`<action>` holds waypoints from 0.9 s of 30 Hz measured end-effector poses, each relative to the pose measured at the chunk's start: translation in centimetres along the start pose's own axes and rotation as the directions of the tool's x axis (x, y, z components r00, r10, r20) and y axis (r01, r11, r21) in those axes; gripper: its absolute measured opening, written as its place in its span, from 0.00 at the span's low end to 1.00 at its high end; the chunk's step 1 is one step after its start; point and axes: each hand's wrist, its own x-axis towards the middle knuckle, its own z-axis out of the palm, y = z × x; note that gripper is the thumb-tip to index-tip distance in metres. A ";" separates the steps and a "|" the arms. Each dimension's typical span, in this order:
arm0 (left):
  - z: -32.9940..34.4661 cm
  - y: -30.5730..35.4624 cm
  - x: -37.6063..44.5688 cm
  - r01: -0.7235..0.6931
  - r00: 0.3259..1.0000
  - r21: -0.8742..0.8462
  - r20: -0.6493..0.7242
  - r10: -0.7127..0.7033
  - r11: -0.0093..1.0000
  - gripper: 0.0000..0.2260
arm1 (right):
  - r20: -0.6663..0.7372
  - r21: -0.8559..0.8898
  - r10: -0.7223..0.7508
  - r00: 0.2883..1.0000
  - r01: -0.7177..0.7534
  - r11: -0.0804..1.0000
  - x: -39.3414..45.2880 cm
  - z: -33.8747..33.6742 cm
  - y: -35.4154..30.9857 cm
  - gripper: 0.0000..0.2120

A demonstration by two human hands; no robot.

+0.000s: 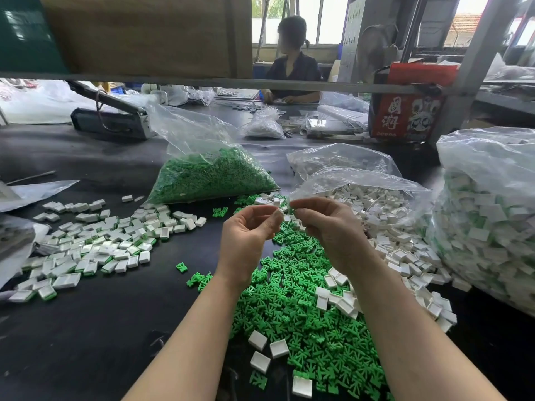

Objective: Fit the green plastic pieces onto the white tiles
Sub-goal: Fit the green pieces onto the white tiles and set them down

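Observation:
My left hand and my right hand are raised close together above the black table, fingertips almost meeting. The left hand's thumb and forefinger pinch what looks like a small white tile. My right hand's fingertips pinch a small item with a green edge, seemingly a green piece; both are blurred and mostly hidden by fingers. Below the hands lies a heap of loose green pieces, with loose white tiles to its right.
A spread of white tiles with green edges lies at the left. An open bag of green pieces and a bag of white tiles stand behind, a large full bag at right. A person sits across, beyond a shelf rail.

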 end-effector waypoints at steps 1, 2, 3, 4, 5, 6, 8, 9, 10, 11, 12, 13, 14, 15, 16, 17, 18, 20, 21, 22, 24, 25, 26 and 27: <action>0.0 0.0 0.0 0.002 1.000 0.002 0.004 -0.002 1.000 0.09 | -0.002 -0.018 -0.015 1.000 0.015 1.000 0.0 0.1 0.1 0.09; 0.0 0.0 0.0 0.003 1.000 0.001 0.007 -0.003 1.000 0.08 | -0.001 -0.035 -0.030 1.000 0.030 0.999 0.0 0.1 0.1 0.08; 0.0 0.0 0.0 0.005 1.000 -0.002 0.011 -0.004 1.000 0.08 | 0.003 -0.056 -0.046 0.999 0.046 0.997 0.1 0.2 0.2 0.08; 0.0 0.0 0.0 0.006 1.000 -0.006 0.014 -0.006 1.000 0.08 | 0.006 -0.080 -0.060 0.998 0.060 0.995 0.1 0.2 0.2 0.07; 0.0 0.0 -0.1 0.007 1.000 -0.008 0.015 -0.007 1.000 0.08 | 0.005 -0.103 -0.072 0.997 0.072 0.992 0.1 0.2 0.3 0.07; 0.0 0.1 -0.1 0.009 1.000 -0.011 0.016 -0.008 1.000 0.09 | 0.000 -0.120 -0.082 0.997 0.081 0.989 0.1 0.2 0.3 0.07; 0.0 0.1 -0.1 0.015 1.000 -0.019 0.015 -0.015 1.000 0.09 | -0.007 -0.148 -0.105 0.994 0.103 0.984 0.1 0.2 0.5 0.06; 0.0 0.2 -0.1 0.019 1.000 -0.023 0.014 -0.019 1.000 0.09 | -0.009 -0.166 -0.118 0.993 0.115 0.979 0.1 0.1 0.5 0.06; 0.0 0.2 -0.1 0.023 1.000 -0.027 0.012 -0.022 0.999 0.08 | -0.012 -0.184 -0.131 0.991 0.126 0.975 0.1 0.1 0.6 0.06; 0.0 0.2 -0.1 0.025 1.000 -0.031 0.010 -0.025 0.999 0.08 | -0.015 -0.200 -0.140 0.990 0.135 0.971 0.1 0.1 0.6 0.05; 0.0 0.2 -0.1 0.027 1.000 -0.036 0.012 -0.027 0.999 0.08 | -0.017 -0.211 -0.148 0.989 0.141 0.967 0.1 0.1 0.6 0.05; 0.0 0.3 -0.2 0.029 0.999 -0.039 0.015 -0.029 0.999 0.08 | -0.017 -0.219 -0.153 0.988 0.146 0.965 0.1 0.1 0.6 0.05; 0.1 0.3 -0.2 0.032 0.999 -0.041 0.018 -0.031 0.999 0.08 | -0.015 -0.227 -0.159 0.987 0.152 0.962 0.1 0.1 0.6 0.05; 0.0 0.3 -0.2 0.033 0.999 -0.042 0.021 -0.033 0.999 0.09 | -0.013 -0.236 -0.167 0.986 0.160 0.959 0.1 0.1 0.7 0.05; 0.0 0.3 -0.2 0.033 0.999 -0.041 0.025 -0.032 0.999 0.09 | -0.012 -0.250 -0.181 0.983 0.173 0.953 0.1 0.2 0.7 0.06; 0.0 0.3 -0.2 0.031 0.999 -0.037 0.029 -0.029 0.999 0.09 | -0.012 -0.270 -0.199 0.980 0.188 0.944 0.1 0.2 0.7 0.06; 0.0 0.3 -0.2 0.026 0.999 -0.032 0.033 -0.025 0.999 0.09 | -0.011 -0.291 -0.215 0.977 0.202 0.935 0.1 0.3 0.7 0.06; -0.1 0.3 -0.2 0.026 0.999 -0.028 0.032 -0.025 0.999 0.09 | -0.006 -0.310 -0.230 0.973 0.217 0.926 0.1 0.4 0.7 0.07; -0.1 0.2 -0.2 0.030 0.999 -0.027 0.027 -0.029 0.999 0.10 | -0.005 -0.304 -0.230 0.973 0.217 0.927 0.1 0.4 0.7 0.07; -0.1 0.2 -0.1 0.037 0.999 -0.023 0.024 -0.036 0.999 0.11 | -0.008 -0.293 -0.225 0.974 0.213 0.932 0.0 0.4 0.7 0.07; -0.2 0.2 0.0 0.050 0.998 -0.013 0.024 -0.050 0.999 0.11 | -0.018 -0.281 -0.217 0.976 0.204 0.938 0.0 0.3 0.8 0.07; -0.3 0.2 0.0 0.056 0.998 -0.007 0.032 -0.056 0.998 0.11 | -0.020 -0.287 -0.218 0.976 0.203 0.936 0.0 0.3 0.8 0.07; -0.3 0.1 0.0 0.061 0.997 0.005 0.042 -0.061 0.998 0.11 | -0.023 -0.297 -0.219 0.975 0.202 0.933 0.0 0.3 0.9 0.07; -0.4 0.1 0.0 0.068 0.996 0.023 0.051 -0.069 0.997 0.10 | -0.028 -0.304 -0.219 0.975 0.200 0.931 0.0 0.4 1.0 0.07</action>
